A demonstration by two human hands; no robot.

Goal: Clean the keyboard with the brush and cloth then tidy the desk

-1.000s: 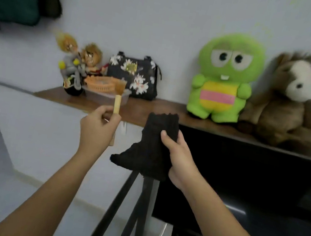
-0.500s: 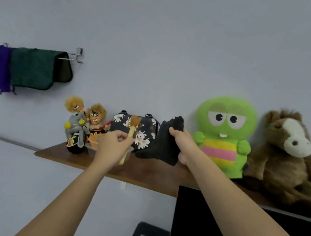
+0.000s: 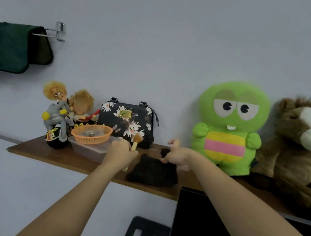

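Both tools are up at the shelf (image 3: 75, 161), so by my reading the cleaning is over and the tidying is under way; the keyboard itself is out of view, so how clean it is cannot be checked.

The cloth (image 3: 152, 171) lies in a dark, nubbly heap on the shelf's front edge, just under and in front of the right hand (image 3: 177, 157). That hand rests on the heap's far side with the forefinger stretched out and the other fingers loosely curled; whether it grips a fold or has let go I cannot tell. The brush (image 3: 135, 145) is not yet put down: the left hand (image 3: 121, 152) is closed around its pale wooden handle, with the soft tan bristles pointing up and away.

Just beyond the left hand sits an orange basket (image 3: 91, 134) of open plastic weave on a clear lidded box (image 3: 87, 148), a likely home for the brush. Left to do, I think: set the brush down and straighten the cloth.

The shelf is smooth brown wood. To the right of the right hand stand a fuzzy green plush (image 3: 229, 129) and a shaggy brown one (image 3: 299, 151).
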